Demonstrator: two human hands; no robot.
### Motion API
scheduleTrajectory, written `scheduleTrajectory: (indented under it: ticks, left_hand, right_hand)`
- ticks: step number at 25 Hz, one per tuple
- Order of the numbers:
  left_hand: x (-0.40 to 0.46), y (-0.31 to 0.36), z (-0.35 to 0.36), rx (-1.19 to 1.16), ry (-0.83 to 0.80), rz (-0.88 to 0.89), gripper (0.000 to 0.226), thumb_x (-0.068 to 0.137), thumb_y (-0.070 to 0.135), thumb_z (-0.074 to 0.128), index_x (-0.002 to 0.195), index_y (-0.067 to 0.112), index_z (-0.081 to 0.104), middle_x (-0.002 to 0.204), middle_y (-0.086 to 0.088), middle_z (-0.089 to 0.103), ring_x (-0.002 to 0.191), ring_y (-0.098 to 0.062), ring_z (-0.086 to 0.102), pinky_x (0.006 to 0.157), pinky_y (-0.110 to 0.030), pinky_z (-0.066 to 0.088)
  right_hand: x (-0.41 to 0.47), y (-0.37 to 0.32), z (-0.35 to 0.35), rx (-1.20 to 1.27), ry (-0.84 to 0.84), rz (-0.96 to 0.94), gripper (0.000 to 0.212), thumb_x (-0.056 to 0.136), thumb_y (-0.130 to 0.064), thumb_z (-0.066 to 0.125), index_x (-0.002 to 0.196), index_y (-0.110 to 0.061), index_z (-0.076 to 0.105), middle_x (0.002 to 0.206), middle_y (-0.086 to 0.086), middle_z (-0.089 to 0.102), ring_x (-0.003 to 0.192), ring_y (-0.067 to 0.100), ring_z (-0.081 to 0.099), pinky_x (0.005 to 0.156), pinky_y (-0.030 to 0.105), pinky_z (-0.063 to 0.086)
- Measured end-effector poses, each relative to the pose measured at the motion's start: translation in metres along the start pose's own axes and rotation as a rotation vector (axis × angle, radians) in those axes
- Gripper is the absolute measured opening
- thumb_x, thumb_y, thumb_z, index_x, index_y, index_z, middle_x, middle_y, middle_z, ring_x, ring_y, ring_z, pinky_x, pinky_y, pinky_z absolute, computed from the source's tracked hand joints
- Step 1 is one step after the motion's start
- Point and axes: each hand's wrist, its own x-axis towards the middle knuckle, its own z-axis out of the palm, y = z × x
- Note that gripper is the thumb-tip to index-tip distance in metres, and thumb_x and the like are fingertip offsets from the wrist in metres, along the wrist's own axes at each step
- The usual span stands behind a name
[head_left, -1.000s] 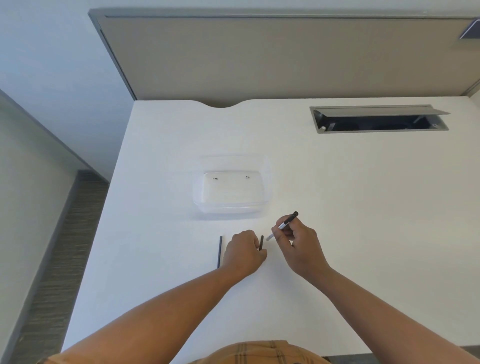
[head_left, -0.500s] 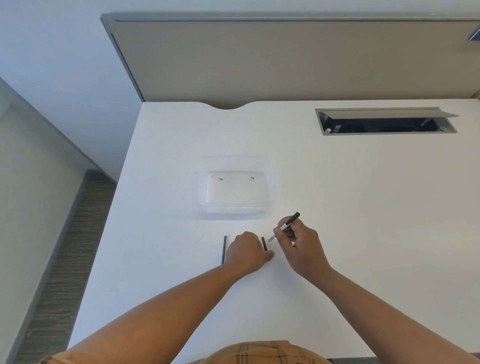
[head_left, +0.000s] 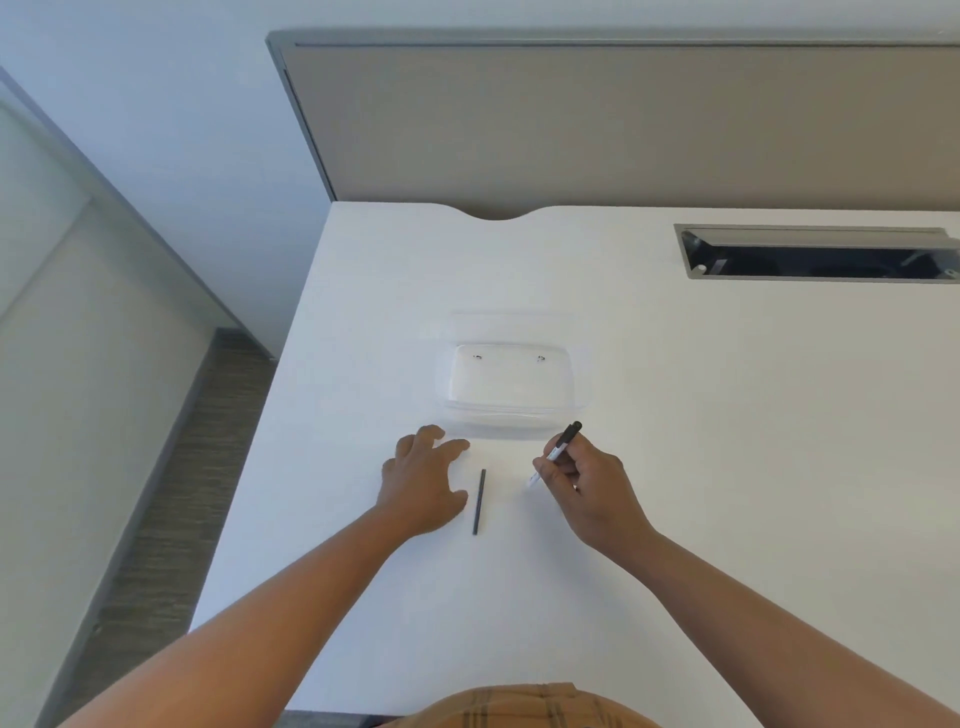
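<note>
My left hand (head_left: 423, 480) lies palm down on the white desk (head_left: 727, 467) with its fingers spread, holding nothing that I can see. Just to its right lies a thin dark stick (head_left: 479, 501), pointing away from me and apart from the hand. My right hand (head_left: 595, 486) grips a pen (head_left: 557, 451) with a white barrel. The pen's black end points up and away, and its tip is near the desk. Just beyond both hands stands a clear plastic container (head_left: 511, 415), which looks empty.
A grey cable hatch (head_left: 815, 254) stands open in the desk at the back right. A beige partition (head_left: 623, 130) runs along the desk's far edge. The desk's left edge drops to a carpeted floor (head_left: 171, 493).
My left hand has moved left, past the long stick, and opened flat. The short dark piece that showed beside its fingers is out of sight. My right hand still holds the pen.
</note>
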Motion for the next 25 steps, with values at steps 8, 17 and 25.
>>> scheduleTrajectory:
  ticks: [8, 17, 25]
  left_hand:
    - [-0.001, -0.014, 0.005, 0.174, -0.23, 0.026, 0.119, 0.069, 0.044, 0.086, 0.158, 0.04, 0.007, 0.169, -0.001, -0.016, 0.153, -0.037, -0.015, 0.12, -0.058, 0.015]
    - [0.0, -0.016, 0.007, 0.143, -0.194, 0.017, 0.12, 0.066, 0.042, 0.089, 0.158, 0.041, 0.013, 0.169, 0.001, -0.01, 0.153, -0.035, -0.012, 0.12, -0.058, 0.015]
    - [0.001, -0.015, 0.006, 0.133, -0.192, 0.008, 0.12, 0.064, 0.042, 0.09, 0.158, 0.042, 0.014, 0.169, 0.002, -0.009, 0.153, -0.034, -0.011, 0.12, -0.058, 0.017]
  right_hand:
    - [0.011, -0.013, 0.017, -0.138, -0.099, -0.074, 0.017, 0.103, -0.029, 0.051, 0.092, -0.017, 0.049, 0.075, 0.011, 0.064, 0.069, 0.033, 0.06, 0.07, 0.047, 0.051]
    - [0.007, -0.005, 0.021, -0.18, -0.144, -0.027, 0.014, 0.102, -0.02, 0.055, 0.09, -0.017, 0.051, 0.066, -0.003, 0.056, 0.057, 0.015, 0.044, 0.06, 0.031, 0.04]
    - [0.009, -0.004, 0.021, -0.19, -0.124, -0.013, 0.013, 0.102, -0.02, 0.053, 0.091, -0.013, 0.053, 0.073, 0.012, 0.063, 0.062, 0.03, 0.05, 0.062, 0.038, 0.045]
